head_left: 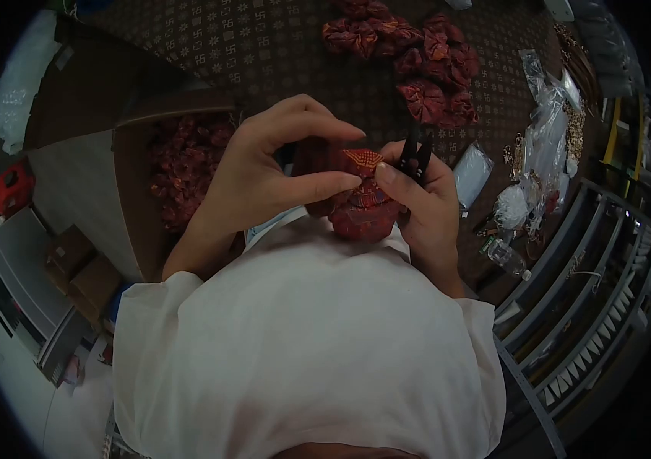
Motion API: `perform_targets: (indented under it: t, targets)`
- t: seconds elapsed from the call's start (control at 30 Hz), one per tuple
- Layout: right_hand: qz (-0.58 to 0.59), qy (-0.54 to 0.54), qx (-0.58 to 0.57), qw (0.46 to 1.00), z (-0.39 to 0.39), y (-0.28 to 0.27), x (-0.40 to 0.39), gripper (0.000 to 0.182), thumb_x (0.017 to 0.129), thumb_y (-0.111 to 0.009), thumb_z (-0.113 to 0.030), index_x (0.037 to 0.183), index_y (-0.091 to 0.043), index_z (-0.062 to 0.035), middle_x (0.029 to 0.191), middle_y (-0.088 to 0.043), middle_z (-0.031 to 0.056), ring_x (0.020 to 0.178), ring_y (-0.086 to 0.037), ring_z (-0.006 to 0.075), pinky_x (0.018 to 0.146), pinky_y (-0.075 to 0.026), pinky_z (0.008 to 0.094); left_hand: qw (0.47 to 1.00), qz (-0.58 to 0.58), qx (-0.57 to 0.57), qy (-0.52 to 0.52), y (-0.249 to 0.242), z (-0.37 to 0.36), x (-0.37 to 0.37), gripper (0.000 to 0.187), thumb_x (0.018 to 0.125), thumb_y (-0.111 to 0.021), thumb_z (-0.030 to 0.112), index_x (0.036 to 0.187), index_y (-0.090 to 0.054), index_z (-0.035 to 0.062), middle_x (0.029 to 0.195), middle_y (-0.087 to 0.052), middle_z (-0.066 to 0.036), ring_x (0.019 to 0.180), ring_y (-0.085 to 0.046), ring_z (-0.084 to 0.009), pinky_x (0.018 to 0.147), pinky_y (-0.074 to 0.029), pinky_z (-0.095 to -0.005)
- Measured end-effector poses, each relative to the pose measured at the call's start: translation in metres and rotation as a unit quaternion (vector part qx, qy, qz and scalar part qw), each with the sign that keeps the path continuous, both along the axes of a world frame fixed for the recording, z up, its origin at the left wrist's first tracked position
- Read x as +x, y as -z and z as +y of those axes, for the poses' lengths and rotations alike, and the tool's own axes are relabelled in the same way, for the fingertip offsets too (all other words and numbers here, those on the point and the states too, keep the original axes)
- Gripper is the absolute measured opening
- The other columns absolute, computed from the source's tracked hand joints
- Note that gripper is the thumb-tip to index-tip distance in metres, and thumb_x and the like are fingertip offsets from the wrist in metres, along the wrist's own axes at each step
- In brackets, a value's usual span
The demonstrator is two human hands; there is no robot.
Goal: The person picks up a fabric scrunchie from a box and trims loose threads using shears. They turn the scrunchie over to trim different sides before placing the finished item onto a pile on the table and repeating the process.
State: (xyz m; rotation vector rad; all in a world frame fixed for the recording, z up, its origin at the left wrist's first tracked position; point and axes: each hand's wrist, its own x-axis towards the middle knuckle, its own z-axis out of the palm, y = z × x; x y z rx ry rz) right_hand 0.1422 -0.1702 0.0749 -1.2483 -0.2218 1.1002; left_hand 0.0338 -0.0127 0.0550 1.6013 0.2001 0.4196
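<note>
A small red fabric pouch (363, 218) with a gathered neck, a patterned band and gold-patterned cloth above it is held upright in front of my chest. My right hand (425, 199) grips it at the neck, thumb pressed on the front. Black thread snips (415, 157) also sit in this hand, sticking up past the fingers. My left hand (279, 153) is on the other side, its thumb at the pouch's neck and its index finger arched apart above the cloth. The left hand's lower fingers are partly hidden in shadow.
Several similar red pouches (425, 65) lie piled on the patterned brown carpet (287, 69). An open cardboard box (128, 203) at left holds many small red items. At right are plastic bags (543, 138), a bottle (507, 258) and a metal rack (577, 283).
</note>
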Motion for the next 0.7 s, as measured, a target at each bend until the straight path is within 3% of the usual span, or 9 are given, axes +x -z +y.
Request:
perform_targets:
  t: [0.07,0.13,0.33,0.47,0.63,0.7]
  targets:
    - [0.036,-0.001,0.005,0.999,-0.001,-0.001,0.000,0.013,0.081,-0.060,-0.009,0.091,-0.058,-0.0001,0.076,-0.058,0.0005,0.069,-0.052,0.0051,0.063,-0.041,0.0177,0.999,0.022,-0.007,0.025,-0.005,0.001,-0.001,0.026,0.067,-0.070,0.004,0.092,-0.065,0.0028,0.080,-0.058,-0.003,0.075,-0.055,-0.0095,0.063,-0.043,-0.0204]
    - [0.071,0.001,0.009,0.997,-0.003,-0.002,-0.001,0.013,0.081,-0.060,-0.009,0.091,-0.058,-0.0003,0.077,-0.058,0.0005,0.070,-0.052,0.0050,0.063,-0.041,0.0176,0.980,0.088,-0.172,0.046,-0.008,-0.001,-0.002,0.014,0.070,-0.069,0.004,0.083,-0.066,0.0018,0.074,-0.055,-0.001,0.067,-0.052,-0.0076,0.060,-0.040,-0.0195]
    - [0.118,-0.018,-0.003,0.993,-0.006,-0.002,-0.003,0.014,0.082,-0.059,-0.010,0.091,-0.058,-0.0004,0.078,-0.058,0.0009,0.071,-0.052,0.0053,0.064,-0.042,0.0183,0.948,0.078,-0.294,0.089,-0.005,-0.001,-0.003,0.010,0.072,-0.066,0.002,0.082,-0.066,0.0007,0.072,-0.054,-0.001,0.066,-0.052,-0.0066,0.058,-0.039,-0.0184]
    - [0.040,-0.022,0.009,0.999,-0.006,-0.002,-0.005,0.012,0.082,-0.059,-0.010,0.090,-0.057,-0.0005,0.077,-0.057,0.0000,0.070,-0.051,0.0049,0.064,-0.041,0.0181,0.955,0.088,-0.272,0.080,-0.013,-0.003,-0.004,0.008,0.072,-0.066,0.003,0.080,-0.066,0.0001,0.071,-0.054,-0.001,0.066,-0.051,-0.0063,0.058,-0.039,-0.0187]
    - [-0.087,-0.046,0.014,0.995,-0.010,0.000,-0.003,0.013,0.082,-0.059,-0.008,0.090,-0.057,0.0010,0.076,-0.055,0.0000,0.069,-0.049,0.0053,0.063,-0.039,0.0184,0.986,0.085,-0.132,0.057,-0.020,-0.005,-0.005,0.008,0.068,-0.068,0.002,0.076,-0.065,0.0013,0.068,-0.053,-0.001,0.062,-0.051,-0.0071,0.054,-0.039,-0.0199]
    - [-0.256,-0.096,-0.008,0.962,-0.011,-0.003,0.001,0.018,0.079,-0.062,-0.009,0.091,-0.057,0.0027,0.076,-0.052,0.0025,0.068,-0.048,0.0073,0.063,-0.038,0.0190,0.989,0.081,-0.110,0.058,-0.021,-0.004,-0.006,0.009,0.067,-0.067,0.001,0.075,-0.065,0.0016,0.067,-0.053,-0.001,0.061,-0.051,-0.0073,0.054,-0.038,-0.0201]
